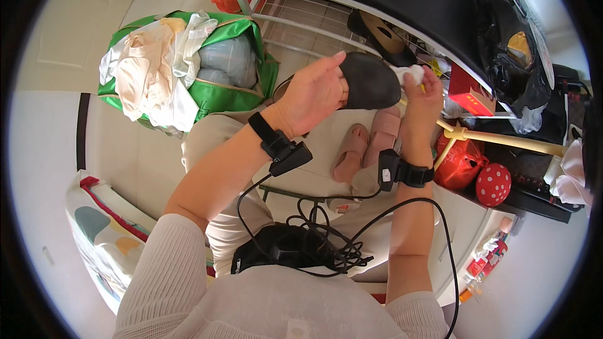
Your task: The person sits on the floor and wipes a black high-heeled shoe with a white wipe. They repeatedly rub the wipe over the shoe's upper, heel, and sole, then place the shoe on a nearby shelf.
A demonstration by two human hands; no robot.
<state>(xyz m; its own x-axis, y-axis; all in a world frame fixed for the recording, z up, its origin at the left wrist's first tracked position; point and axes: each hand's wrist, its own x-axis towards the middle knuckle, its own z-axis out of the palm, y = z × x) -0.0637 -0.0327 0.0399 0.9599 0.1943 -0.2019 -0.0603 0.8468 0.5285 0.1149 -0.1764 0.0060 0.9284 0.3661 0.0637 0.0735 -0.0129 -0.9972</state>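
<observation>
My left hand (312,96) is closed round a black shoe (372,81), its fingertips curled at the near edge and the thumb up. The shoe's smooth dark, rounded end points right; the rest is behind my hand. At that end my right hand (424,95) pinches a crumpled white tissue or wipe (411,75), which meets the shoe's edge. A second dark shoe (380,36) with a tan inside lies beyond, by the rack under the bench. Both wrists wear black straps with small boxes and cables.
A black-topped bench (421,6) with a metal rack spans the far side. Left stands a green bag (220,97) heaped with clothes. Pink slippers (352,150) are on my feet below. A yellowish pole (515,141), a red bag (461,163) and a black plastic bag (496,44) crowd the right.
</observation>
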